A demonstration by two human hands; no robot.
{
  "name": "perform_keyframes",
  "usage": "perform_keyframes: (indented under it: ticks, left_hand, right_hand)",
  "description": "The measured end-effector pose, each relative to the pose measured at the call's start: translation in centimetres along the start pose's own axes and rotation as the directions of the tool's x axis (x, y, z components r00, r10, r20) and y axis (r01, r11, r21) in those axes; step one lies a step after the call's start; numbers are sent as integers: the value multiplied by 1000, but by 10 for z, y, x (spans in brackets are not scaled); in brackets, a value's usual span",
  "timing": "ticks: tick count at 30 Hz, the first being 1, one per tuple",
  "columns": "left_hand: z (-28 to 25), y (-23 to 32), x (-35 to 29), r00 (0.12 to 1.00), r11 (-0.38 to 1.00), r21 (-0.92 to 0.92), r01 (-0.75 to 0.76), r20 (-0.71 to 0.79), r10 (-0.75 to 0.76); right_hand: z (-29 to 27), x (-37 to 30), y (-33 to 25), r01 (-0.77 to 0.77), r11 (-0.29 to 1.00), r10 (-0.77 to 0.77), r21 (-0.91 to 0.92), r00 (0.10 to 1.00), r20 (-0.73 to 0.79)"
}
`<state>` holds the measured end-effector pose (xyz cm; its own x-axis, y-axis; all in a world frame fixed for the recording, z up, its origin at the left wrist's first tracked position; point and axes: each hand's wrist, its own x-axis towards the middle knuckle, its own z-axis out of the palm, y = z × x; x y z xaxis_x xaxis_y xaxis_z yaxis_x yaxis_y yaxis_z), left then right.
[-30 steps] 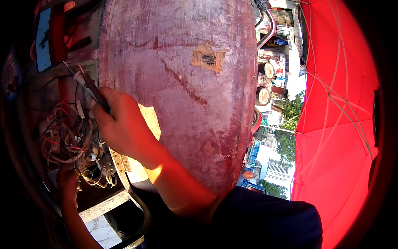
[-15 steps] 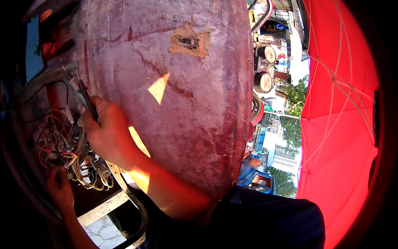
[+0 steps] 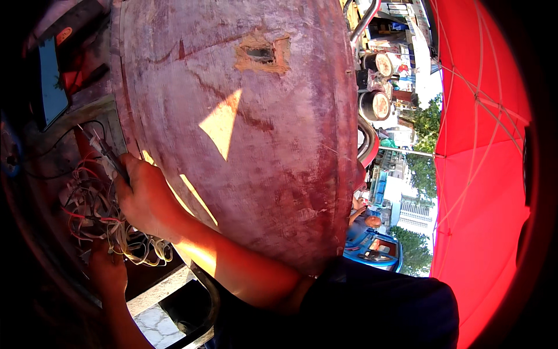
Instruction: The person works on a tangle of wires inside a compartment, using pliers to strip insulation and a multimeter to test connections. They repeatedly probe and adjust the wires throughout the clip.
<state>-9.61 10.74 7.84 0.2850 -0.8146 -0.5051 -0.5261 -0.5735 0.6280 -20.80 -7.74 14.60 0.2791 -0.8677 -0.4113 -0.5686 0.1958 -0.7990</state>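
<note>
My right hand (image 3: 145, 192) is closed round slim dark test probes (image 3: 111, 156), whose thin metal tips point up and left above a tangle of wires. The wire bundle (image 3: 125, 232), with red, white and yellowish strands and pale connectors, hangs in an open cavity at the left. Below it, in shadow, my left hand (image 3: 109, 273) has its fingers bent at the bundle's lower edge; what they pinch is hard to make out. A black lead (image 3: 43, 174) curves through the cavity on the far left.
A large worn reddish-purple panel (image 3: 273, 145) with a rusty hole (image 3: 260, 54) fills the middle. A flat pale-blue piece (image 3: 53, 84) stands upper left. A pale metal bar (image 3: 154, 291) crosses below the cavity. At right are a red canopy (image 3: 482, 203), a blue vehicle (image 3: 372, 250) and a person (image 3: 363, 224).
The view has shifted a little. The test probes and my right hand sit slightly lower. My left hand has moved right and down, still beside the wires.
</note>
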Motion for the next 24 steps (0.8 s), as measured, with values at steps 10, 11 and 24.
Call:
perform_keyframes:
  ticks: [10,11,24]
  left_hand:
    - [-9,-8,4,986,979,-150,137,112,-121]
    - [-7,-16,1,998,987,-150,54,38,-49]
    - [4,-11,-3,994,981,-162,109,-14,-112]
  right_hand:
    - [-23,2,-57,-7,896,18,443,1000,-19]
    - [-34,-7,-77,4,875,15,484,999,-36]
    - [-120,-7,-190,771,581,-565,261,613,-552]
